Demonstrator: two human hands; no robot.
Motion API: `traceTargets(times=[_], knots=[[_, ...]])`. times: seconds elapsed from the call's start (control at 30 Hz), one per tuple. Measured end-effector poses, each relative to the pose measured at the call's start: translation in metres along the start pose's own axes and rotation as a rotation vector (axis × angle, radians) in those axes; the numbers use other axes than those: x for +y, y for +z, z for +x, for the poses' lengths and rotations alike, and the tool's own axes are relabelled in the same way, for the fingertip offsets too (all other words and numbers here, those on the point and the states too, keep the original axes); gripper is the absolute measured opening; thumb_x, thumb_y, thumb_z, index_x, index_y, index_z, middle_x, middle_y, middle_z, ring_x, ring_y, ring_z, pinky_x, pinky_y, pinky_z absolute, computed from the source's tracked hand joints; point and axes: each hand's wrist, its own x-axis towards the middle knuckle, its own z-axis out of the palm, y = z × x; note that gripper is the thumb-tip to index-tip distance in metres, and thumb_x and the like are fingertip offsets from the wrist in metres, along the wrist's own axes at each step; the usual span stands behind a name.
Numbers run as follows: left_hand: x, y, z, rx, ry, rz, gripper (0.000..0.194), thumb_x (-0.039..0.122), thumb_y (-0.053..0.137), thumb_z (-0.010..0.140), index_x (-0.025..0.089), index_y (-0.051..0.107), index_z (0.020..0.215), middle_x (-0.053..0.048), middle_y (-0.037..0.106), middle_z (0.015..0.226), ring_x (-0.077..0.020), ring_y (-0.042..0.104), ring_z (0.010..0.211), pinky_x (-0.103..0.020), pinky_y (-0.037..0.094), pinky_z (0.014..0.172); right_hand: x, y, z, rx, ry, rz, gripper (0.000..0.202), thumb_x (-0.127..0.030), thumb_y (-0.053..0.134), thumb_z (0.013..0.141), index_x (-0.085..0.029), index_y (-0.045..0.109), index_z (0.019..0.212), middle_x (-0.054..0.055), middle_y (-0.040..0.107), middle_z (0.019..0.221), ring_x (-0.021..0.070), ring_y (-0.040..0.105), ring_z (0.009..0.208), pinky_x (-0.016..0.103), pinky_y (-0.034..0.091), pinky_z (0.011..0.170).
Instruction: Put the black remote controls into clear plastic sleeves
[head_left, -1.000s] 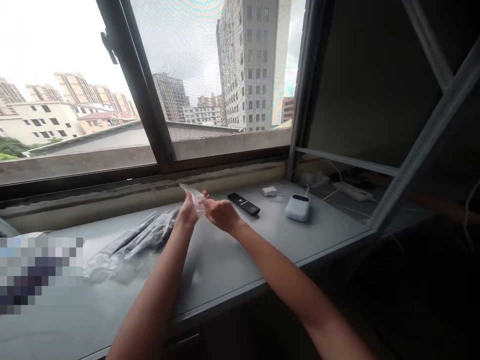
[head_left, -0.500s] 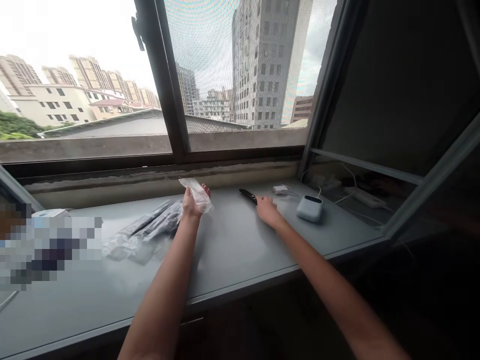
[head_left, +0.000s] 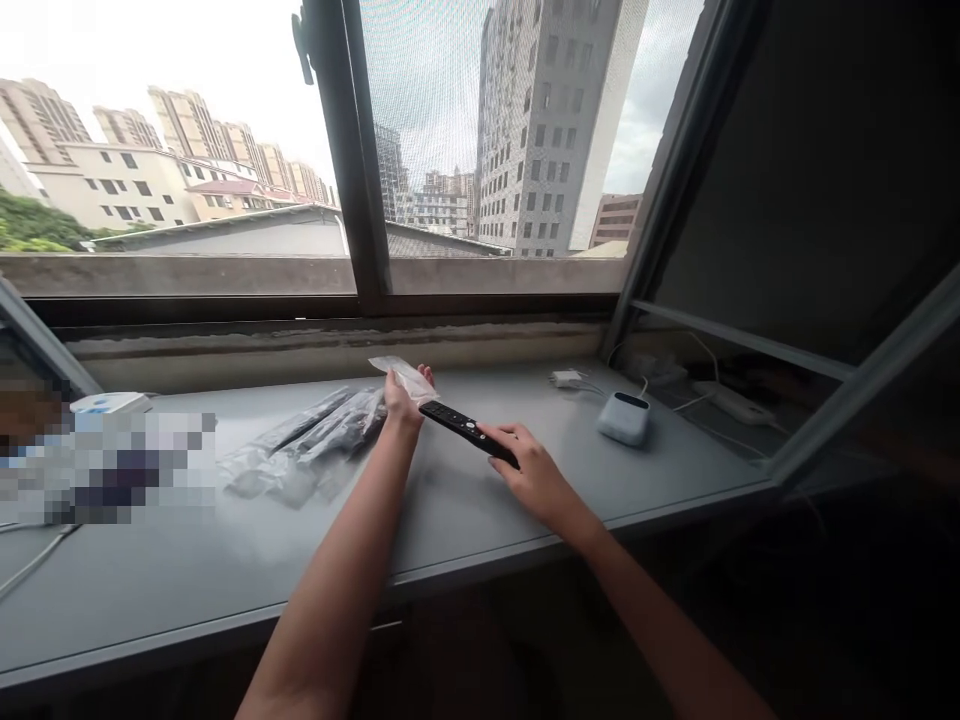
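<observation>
A clear plastic bag is held in my left hand, its fingers curled around it above the desk. My right hand grips the near end of a black remote control, buttons facing up. The remote's far end points left and lies close by the left hand and the bag; whether they touch I cannot tell. Left of my left hand, several dark items in clear plastic sleeves lie in a pile on the desk.
On the grey desk, a pale rounded device with a dark top panel stands at right. A white charger plug sits behind it, and a power strip lies farther right. Blurred-out items occupy the left, before a window.
My right hand has lifted the remote off the desk and brought it left toward the left hand, turning its button side up. The left hand still holds the bag.
</observation>
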Motion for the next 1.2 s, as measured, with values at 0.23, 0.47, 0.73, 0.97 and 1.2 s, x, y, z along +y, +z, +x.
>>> traceTargets(times=[0.23, 0.47, 0.73, 0.97, 1.2], knots=[[-0.008, 0.004, -0.004, -0.070, 0.008, 0.038, 0.044, 0.047, 0.030, 0.098, 0.014, 0.052, 0.117, -0.007, 0.062, 0.085, -0.0144, 0.063, 0.070, -0.024, 0.053, 0.066, 0.006, 0.018, 0.005, 0.159, -0.020, -0.033, 0.047, -0.015, 0.049, 0.088, -0.030, 0.054, 0.132, 0.007, 0.054, 0.119, 0.0222, 0.058, 0.108, 0.037, 0.049, 0.094], [-0.029, 0.020, -0.024, -0.108, -0.110, -0.011, 0.052, 0.049, 0.034, 0.097, 0.006, 0.058, 0.112, -0.007, 0.063, 0.075, -0.0135, 0.062, 0.060, -0.023, 0.051, 0.061, 0.005, 0.034, 0.022, 0.179, -0.002, 0.041, 0.059, -0.013, 0.053, 0.082, -0.029, 0.046, 0.139, 0.011, 0.045, 0.126, 0.0252, 0.055, 0.116, 0.043, 0.045, 0.102], [-0.027, 0.016, -0.029, -0.116, -0.167, -0.054, 0.058, 0.051, 0.028, 0.097, 0.004, 0.057, 0.117, -0.011, 0.066, 0.078, -0.0136, 0.059, 0.056, -0.023, 0.049, 0.058, 0.016, 0.018, 0.024, -0.160, -0.100, 0.475, 0.070, -0.039, 0.064, 0.080, -0.031, 0.038, 0.144, 0.009, 0.037, 0.148, 0.0250, 0.050, 0.125, 0.041, 0.047, 0.102], [-0.058, 0.019, -0.037, -0.322, -0.267, 0.123, 0.060, 0.054, 0.021, 0.097, 0.009, 0.054, 0.121, -0.019, 0.066, 0.113, -0.0187, 0.065, 0.075, -0.030, 0.050, 0.071, 0.025, 0.016, 0.053, 0.163, 0.086, 0.412, 0.078, -0.046, 0.070, 0.070, -0.033, 0.044, 0.142, 0.010, 0.043, 0.143, 0.0266, 0.060, 0.104, 0.029, 0.059, 0.054], [-0.058, 0.020, -0.040, -0.256, -0.239, 0.369, 0.065, 0.053, 0.024, 0.097, 0.005, 0.064, 0.115, -0.013, 0.068, 0.102, -0.0169, 0.060, 0.072, -0.027, 0.046, 0.073, 0.030, 0.004, 0.055, 0.018, 0.058, 0.458, 0.056, -0.047, 0.068, 0.074, -0.023, 0.065, 0.125, 0.007, 0.068, 0.114, 0.0242, 0.067, 0.089, 0.038, 0.064, 0.067]])
